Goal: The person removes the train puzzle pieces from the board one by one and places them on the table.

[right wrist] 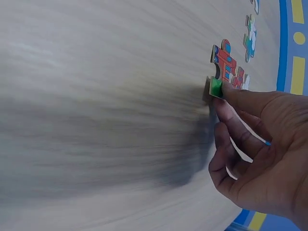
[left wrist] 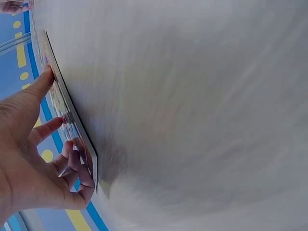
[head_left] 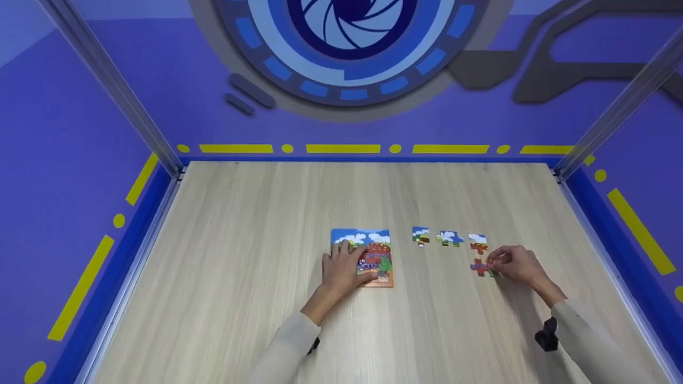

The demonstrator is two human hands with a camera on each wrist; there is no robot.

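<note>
In the head view a picture puzzle board [head_left: 381, 281] lies flat on the table. The left hand [head_left: 341, 269] rests on it with fingers spread; in the left wrist view the left hand [left wrist: 38, 154] has its thumb and fingertips on the board [left wrist: 82, 122]. At the right, the right hand [head_left: 520, 265] pinches a jigsaw piece with a green corner [right wrist: 216, 87] between thumb and finger. That piece is tilted at the edge of a red piece [head_left: 479, 267] on the table; whether they touch, I cannot tell. The right hand [right wrist: 269, 144] covers part of the pinched piece.
Three loose pieces lie in a row between the board and the right hand: a left one [head_left: 420, 235], a middle one [head_left: 450, 238] and a right one [head_left: 478, 242], just above the red piece. Purple walls surround the wooden table [head_left: 256, 213] at the back and sides.
</note>
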